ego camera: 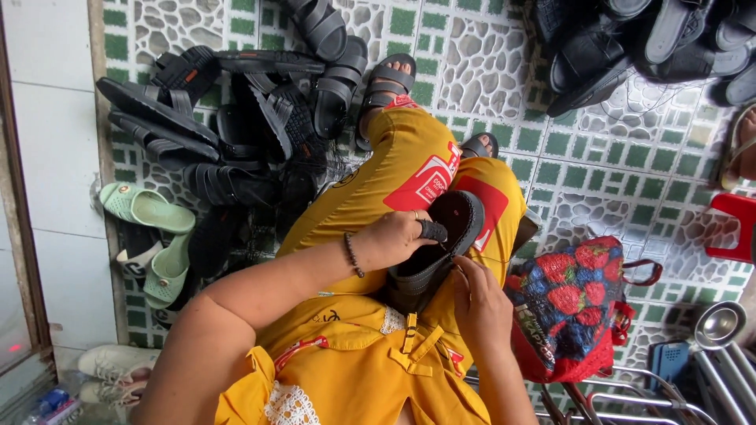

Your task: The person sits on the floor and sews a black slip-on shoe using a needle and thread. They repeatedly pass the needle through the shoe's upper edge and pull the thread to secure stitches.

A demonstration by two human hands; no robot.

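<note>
A dark sandal [441, 244] rests on the person's lap. The left hand [398, 236] is closed on a strap at its toe end; the right hand [479, 303] curls against its side. It looks light and flexible, best held by the sole edge.

A heap of black sandals [236, 118] covers the green-and-white patterned tile floor [488, 71], with a second dark pile [630, 39] at the upper right. A pair of mint-green slippers [150, 236] lies by the white wall [55, 157], near white sneakers [110, 366]. A strawberry-print bag [571, 315] sits beside a red plastic stool [736, 224] and a metal ladle [718, 324].
</note>
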